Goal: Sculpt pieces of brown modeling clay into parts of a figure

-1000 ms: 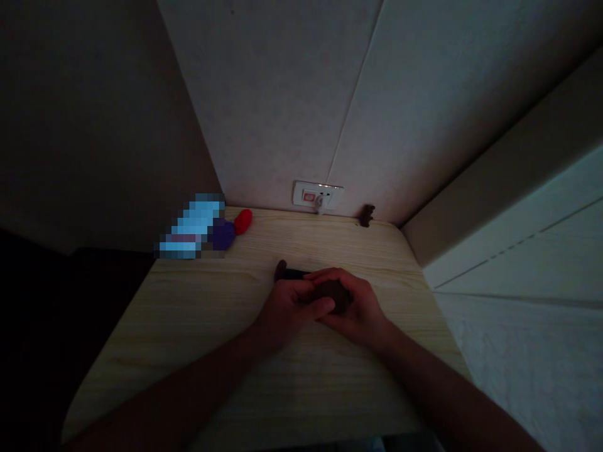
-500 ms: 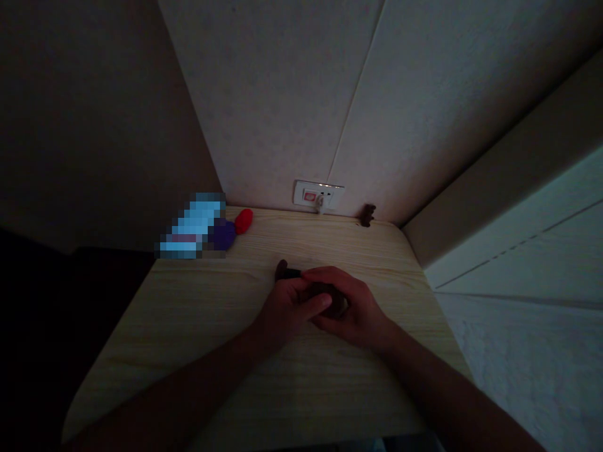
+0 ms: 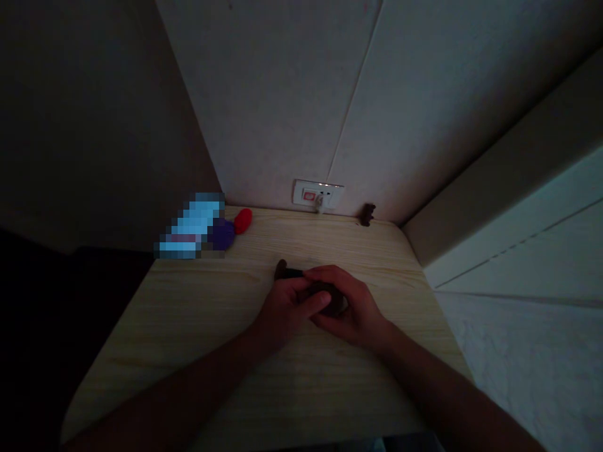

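Observation:
Over the middle of the wooden table, a dark brown rounded lump [image 3: 335, 301] is held between both hands; its material is hard to tell in the dim light. My left hand [image 3: 287, 311] is closed on its left side, with the thumb lying across the top. From the right, my right hand [image 3: 360, 307] curls its fingers around the far and near sides. Just beyond the left hand lies a dark, bar-like thing [image 3: 293, 274] with a brown rounded piece [image 3: 281, 269] at its left end. The right part of that bar is hidden by the hands.
A purple lump [image 3: 223, 235] and a red lump [image 3: 244, 221] sit at the table's [image 3: 188, 314] back left, beside a pixelated bright object [image 3: 191, 226]. A small dark brown piece [image 3: 367, 215] stands at the back right. Behind is a wall socket [image 3: 318, 194] with a plug.
The right hand has shifted slightly left and tightened around the brown lump, which has turned or moved a little within the hands. The other things stay where they were.

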`<state>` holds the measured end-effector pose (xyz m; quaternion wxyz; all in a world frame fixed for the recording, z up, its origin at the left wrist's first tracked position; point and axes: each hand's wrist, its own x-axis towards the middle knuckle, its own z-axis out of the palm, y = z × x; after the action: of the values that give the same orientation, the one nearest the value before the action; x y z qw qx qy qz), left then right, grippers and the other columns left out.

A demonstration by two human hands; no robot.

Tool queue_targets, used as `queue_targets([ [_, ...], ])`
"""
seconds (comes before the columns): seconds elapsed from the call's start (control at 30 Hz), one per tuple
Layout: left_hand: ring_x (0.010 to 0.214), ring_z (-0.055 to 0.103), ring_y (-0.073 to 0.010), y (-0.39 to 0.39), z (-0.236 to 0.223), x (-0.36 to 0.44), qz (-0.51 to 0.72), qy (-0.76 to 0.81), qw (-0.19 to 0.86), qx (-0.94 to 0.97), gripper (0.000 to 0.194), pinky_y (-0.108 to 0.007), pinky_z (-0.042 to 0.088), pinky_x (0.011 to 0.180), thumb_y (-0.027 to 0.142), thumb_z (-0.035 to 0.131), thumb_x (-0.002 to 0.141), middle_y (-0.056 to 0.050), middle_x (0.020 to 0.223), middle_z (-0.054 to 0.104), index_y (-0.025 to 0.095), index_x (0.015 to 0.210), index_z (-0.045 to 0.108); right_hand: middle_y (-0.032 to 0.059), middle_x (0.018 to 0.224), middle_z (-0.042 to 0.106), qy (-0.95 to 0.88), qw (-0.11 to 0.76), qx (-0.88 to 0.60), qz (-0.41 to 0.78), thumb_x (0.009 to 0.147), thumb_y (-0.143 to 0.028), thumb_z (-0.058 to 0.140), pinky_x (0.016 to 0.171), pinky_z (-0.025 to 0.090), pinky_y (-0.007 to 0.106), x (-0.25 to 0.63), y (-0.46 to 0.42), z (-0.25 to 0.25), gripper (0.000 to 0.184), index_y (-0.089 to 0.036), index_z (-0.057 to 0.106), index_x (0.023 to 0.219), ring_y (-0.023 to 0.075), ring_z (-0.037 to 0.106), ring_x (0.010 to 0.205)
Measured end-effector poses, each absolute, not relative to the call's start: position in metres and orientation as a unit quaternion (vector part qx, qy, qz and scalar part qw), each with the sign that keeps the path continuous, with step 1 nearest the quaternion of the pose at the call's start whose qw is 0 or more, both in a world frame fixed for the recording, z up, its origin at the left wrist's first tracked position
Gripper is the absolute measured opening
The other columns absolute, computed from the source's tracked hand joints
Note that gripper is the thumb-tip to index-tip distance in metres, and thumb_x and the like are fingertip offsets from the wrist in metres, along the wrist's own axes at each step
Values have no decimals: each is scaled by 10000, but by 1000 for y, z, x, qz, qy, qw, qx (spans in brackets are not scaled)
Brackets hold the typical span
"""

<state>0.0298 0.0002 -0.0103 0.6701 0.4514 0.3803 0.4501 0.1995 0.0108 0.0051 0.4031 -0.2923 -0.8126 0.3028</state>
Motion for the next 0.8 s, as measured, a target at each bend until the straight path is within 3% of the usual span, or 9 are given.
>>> queue_targets([
  [0.2, 692, 676, -178, 0, -7, 30, 444, 378, 665, 466, 265, -274, 510, 652, 370, 798, 753, -56, 765, 760, 120, 839, 776, 105, 1180, 708, -819, 406, -283, 289, 796, -254, 803, 920, 583, 393, 200, 11, 6, 506, -255, 615, 1266, 248, 688, 1076],
  [0.57, 661, 655, -157, 1, -6, 30, 448, 360, 690, 440, 277, -257, 493, 642, 381, 811, 746, -43, 737, 745, 123, 834, 768, 103, 1205, 688, -810, 407, -303, 294, 801, -251, 802, 918, 578, 404, 199, 11, 4, 618, -273, 550, 1365, 249, 675, 1080],
  [0.8, 623, 626, -154, 2, -12, 29, 437, 391, 652, 481, 274, -253, 455, 594, 388, 797, 750, -32, 687, 715, 119, 784, 757, 88, 1178, 702, -789, 415, -302, 338, 791, -244, 793, 935, 568, 399, 198, 10, 4, 453, -264, 632, 1214, 245, 680, 1083],
])
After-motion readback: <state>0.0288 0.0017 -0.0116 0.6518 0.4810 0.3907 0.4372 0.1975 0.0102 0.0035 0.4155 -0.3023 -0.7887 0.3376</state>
